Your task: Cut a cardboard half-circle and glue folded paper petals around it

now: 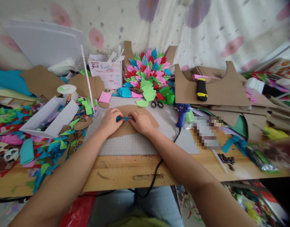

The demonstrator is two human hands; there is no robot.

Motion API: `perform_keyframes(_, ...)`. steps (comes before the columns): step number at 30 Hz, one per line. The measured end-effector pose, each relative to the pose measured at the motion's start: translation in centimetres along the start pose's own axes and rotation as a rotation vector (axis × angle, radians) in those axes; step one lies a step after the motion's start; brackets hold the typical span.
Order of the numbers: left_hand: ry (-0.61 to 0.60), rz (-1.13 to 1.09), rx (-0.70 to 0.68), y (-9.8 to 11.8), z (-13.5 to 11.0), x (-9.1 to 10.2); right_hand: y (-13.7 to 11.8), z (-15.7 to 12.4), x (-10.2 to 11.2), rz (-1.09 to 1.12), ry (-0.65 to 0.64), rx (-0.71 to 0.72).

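A small piece of blue crepe-like paper (126, 119) is pinched between the fingertips of my left hand (111, 121) and my right hand (140, 123). Both hands are closed, close together, over a curved brown cardboard piece (123, 130). That cardboard lies on a grey cutting mat (130, 146). Beyond it are a stack of green paper pieces (148, 91), black-handled scissors (157, 104) and a cardboard form covered in layered pink, red, blue and green paper petals (148, 66). My fingers hide most of the blue paper.
A blue glue gun (180, 115) lies right of the mat, its black cord running toward me. A yellow-black cutter (201, 90) rests on stacked cardboard (220, 91). Left are a white box (62, 123) and heaped paper scraps (50, 151). A thin white stick (86, 77) stands upright.
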State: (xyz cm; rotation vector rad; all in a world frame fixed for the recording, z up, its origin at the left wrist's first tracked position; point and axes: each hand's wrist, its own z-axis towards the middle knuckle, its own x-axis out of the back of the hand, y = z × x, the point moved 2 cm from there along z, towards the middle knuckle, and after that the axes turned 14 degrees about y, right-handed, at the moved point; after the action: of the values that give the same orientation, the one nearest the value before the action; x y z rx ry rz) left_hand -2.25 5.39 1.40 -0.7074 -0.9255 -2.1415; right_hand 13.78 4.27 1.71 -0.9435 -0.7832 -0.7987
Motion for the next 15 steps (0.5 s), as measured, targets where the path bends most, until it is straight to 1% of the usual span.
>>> perform_keyframes(6,0.018,-0.003,0.005,-0.03,0.07,0.02,-0.21,-0.04,-0.07,-0.029,0.003,0.051)
perform_keyframes(15,0.010,0.021,-0.036,0.04,0.13,0.09,-0.36,-0.11,-0.02,-0.044,0.008,0.072)
